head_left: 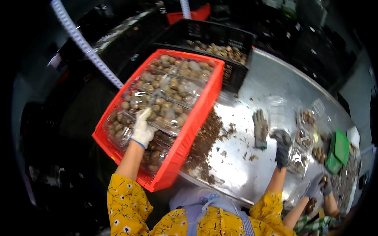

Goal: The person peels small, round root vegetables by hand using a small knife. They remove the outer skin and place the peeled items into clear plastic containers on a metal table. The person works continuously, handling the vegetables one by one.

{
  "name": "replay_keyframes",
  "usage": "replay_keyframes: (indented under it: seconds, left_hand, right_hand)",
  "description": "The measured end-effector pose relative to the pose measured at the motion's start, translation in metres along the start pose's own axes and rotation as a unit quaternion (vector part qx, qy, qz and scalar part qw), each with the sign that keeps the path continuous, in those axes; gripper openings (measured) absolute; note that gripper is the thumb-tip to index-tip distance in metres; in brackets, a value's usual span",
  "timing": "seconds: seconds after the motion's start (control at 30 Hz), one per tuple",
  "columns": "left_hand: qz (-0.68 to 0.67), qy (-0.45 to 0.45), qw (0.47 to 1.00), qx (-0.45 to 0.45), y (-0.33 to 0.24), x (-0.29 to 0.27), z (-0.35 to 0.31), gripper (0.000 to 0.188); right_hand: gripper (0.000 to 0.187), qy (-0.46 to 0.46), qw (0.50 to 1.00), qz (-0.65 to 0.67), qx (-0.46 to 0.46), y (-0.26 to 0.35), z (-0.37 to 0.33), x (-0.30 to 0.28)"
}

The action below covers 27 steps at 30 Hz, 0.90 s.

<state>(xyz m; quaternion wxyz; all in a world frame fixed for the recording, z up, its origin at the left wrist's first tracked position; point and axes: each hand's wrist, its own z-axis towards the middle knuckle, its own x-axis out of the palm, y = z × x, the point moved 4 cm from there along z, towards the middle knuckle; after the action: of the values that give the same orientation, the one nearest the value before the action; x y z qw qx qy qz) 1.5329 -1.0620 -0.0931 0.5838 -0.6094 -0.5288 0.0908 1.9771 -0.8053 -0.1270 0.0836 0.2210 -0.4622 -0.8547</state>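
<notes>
My left hand (143,129), in a white glove, is closed on the edge of a clear plastic box (171,116) of round brown mushroom-like pieces. This box lies in a red crate (201,115), among several similar filled boxes (149,82); darker boxes show lower down at the near end. My right hand (282,146), in a dark grey glove, hovers over the metal table with loosely bent fingers and nothing visible in it. Close to it are a filled clear box (298,160) and a loose grey glove (260,129). An unfilled clear box (277,107) lies beyond.
Black crates (238,75) with loose round pieces stand behind the red crate. Brown crumbs (206,145) litter the metal table (240,173). A green container (337,151) sits at the right, near a co-worker's gloved hands (318,185). A perforated white post (87,44) rises at the left.
</notes>
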Motion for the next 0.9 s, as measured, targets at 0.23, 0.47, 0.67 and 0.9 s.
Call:
replay_keyframes:
  seconds: [0.23,0.47,0.67,0.9]
  left_hand:
    - [0.008,-0.031,0.999,-0.025,-0.014,0.007,-0.006,0.022]
    - [-0.021,-0.026,0.992,0.121,-0.092,0.047,-0.070,0.027]
    - [-0.026,0.192,0.979,0.066,-0.038,0.142,-0.152,0.043]
    - [0.002,0.143,0.985,-0.094,0.156,0.135,-0.165,0.057]
  right_hand:
    - [0.022,0.211,0.882,-0.421,0.004,-0.067,-0.013,0.004]
    - [0.074,0.108,0.939,-0.311,0.095,-0.012,-0.017,-0.008]
    - [0.098,0.008,0.992,-0.116,-0.045,0.119,0.001,-0.003]
    - [0.107,0.260,0.943,-0.210,0.010,0.150,-0.019,0.049]
